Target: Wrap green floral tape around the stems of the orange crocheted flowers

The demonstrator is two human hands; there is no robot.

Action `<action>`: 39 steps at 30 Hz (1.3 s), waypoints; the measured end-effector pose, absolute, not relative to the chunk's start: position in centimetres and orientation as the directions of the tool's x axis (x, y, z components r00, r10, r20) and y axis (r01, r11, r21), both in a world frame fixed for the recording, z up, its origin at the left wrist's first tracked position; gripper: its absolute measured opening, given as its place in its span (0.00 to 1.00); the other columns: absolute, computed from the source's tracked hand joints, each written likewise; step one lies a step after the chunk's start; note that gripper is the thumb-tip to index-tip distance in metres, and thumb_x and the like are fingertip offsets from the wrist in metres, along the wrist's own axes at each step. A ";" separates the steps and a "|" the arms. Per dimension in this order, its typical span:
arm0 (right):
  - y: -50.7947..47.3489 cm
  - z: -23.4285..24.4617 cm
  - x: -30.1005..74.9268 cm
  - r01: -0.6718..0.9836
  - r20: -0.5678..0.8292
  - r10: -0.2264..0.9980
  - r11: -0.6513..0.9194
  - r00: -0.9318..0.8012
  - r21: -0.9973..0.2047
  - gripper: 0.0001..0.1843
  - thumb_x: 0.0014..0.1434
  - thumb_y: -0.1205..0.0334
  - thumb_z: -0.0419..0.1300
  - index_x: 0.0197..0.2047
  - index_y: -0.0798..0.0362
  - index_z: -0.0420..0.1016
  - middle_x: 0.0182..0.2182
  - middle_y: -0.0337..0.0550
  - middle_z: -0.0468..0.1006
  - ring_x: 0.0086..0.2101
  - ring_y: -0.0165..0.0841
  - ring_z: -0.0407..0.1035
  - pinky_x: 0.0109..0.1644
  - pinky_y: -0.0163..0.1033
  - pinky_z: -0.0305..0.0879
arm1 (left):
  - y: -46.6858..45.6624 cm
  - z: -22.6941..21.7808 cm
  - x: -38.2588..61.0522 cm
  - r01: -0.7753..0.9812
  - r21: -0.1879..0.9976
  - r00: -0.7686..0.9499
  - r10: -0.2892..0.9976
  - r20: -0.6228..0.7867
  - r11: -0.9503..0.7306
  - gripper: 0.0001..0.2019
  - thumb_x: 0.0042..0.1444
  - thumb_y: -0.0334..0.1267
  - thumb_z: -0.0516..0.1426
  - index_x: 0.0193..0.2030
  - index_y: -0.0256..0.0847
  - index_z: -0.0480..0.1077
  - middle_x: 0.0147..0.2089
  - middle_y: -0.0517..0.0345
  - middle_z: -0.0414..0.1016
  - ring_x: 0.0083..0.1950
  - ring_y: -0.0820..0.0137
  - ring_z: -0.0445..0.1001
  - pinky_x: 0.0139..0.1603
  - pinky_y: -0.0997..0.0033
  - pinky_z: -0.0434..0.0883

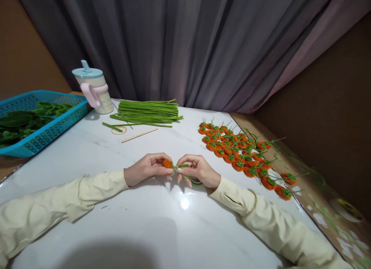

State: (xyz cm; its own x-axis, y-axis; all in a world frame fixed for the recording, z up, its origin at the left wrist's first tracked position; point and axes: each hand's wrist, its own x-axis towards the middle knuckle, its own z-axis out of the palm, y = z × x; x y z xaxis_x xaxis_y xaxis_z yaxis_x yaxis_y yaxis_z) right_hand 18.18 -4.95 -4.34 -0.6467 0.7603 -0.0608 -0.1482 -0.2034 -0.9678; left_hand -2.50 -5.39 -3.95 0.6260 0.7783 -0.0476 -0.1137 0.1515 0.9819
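Note:
Both my hands meet at the middle of the white table (121,207). My left hand (146,168) pinches a small orange pipe-cleaner carrot (167,163) by its body. My right hand (197,170) is closed on the green stem (181,166) that sticks out of the carrot. A roll of green tape (196,181) lies under my right hand, partly hidden. Both arms wear cream sleeves.
Several finished orange carrots (240,155) lie in rows at the right. A bundle of green pipe cleaners (147,111) lies at the back, with a wooden stick (139,135) and a rubber band (119,130). A blue basket (43,124) of greens and a lidded cup (94,89) stand left.

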 end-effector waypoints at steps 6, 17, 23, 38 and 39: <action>-5.0 -4.2 18.2 -0.162 -0.063 0.764 -0.216 -0.642 -0.963 0.15 0.48 0.58 0.68 0.34 0.58 0.70 0.21 0.40 0.78 0.13 0.22 0.63 0.16 0.27 0.58 | -5.8 -4.3 -2.3 -0.022 0.988 0.533 0.834 0.141 -0.154 0.09 0.51 0.37 0.62 0.36 0.35 0.70 0.34 0.57 0.70 0.35 0.72 0.70 0.37 0.73 0.71; -5.1 -4.0 18.1 -0.166 -0.042 0.742 -0.205 -0.669 -0.965 0.17 0.52 0.54 0.66 0.35 0.56 0.67 0.22 0.39 0.78 0.16 0.24 0.67 0.20 0.29 0.62 | -5.9 -5.0 -2.6 0.067 0.879 0.532 0.763 0.369 -0.471 0.05 0.57 0.35 0.57 0.39 0.36 0.71 0.38 0.52 0.71 0.39 0.71 0.70 0.40 0.72 0.71; -5.0 -4.4 17.9 -0.168 -0.036 0.730 -0.205 -0.682 -0.964 0.16 0.52 0.55 0.66 0.34 0.56 0.66 0.21 0.38 0.78 0.17 0.25 0.68 0.23 0.30 0.65 | -6.0 -4.9 -2.5 0.054 0.885 0.531 0.764 0.366 -0.462 0.04 0.56 0.32 0.57 0.38 0.36 0.71 0.38 0.53 0.71 0.39 0.72 0.71 0.39 0.73 0.71; -5.0 -4.6 18.3 -0.202 -0.043 0.726 -0.247 -0.687 -0.948 0.14 0.51 0.60 0.67 0.35 0.59 0.70 0.20 0.40 0.78 0.19 0.27 0.70 0.26 0.32 0.66 | -6.1 -4.2 -2.1 -0.025 0.992 0.516 0.848 0.120 -0.125 0.08 0.49 0.34 0.62 0.35 0.34 0.70 0.34 0.57 0.70 0.35 0.73 0.69 0.36 0.76 0.71; -5.0 -4.6 18.4 -0.205 -0.040 0.728 -0.245 -0.685 -0.948 0.14 0.51 0.59 0.67 0.36 0.59 0.70 0.20 0.41 0.78 0.19 0.27 0.70 0.26 0.32 0.66 | -6.1 -4.2 -2.1 -0.021 0.990 0.517 0.846 0.131 -0.141 0.08 0.49 0.34 0.62 0.35 0.34 0.70 0.34 0.57 0.70 0.35 0.73 0.69 0.36 0.76 0.71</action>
State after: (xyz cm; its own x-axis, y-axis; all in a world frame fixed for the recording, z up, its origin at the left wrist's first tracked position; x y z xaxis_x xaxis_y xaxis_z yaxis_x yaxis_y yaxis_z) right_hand 18.35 -5.00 -4.65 -0.6849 0.7276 -0.0400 -0.2046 -0.2446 -0.9478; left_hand -2.13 -6.12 -4.22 0.5173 0.8457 0.1314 -0.0210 -0.1409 0.9898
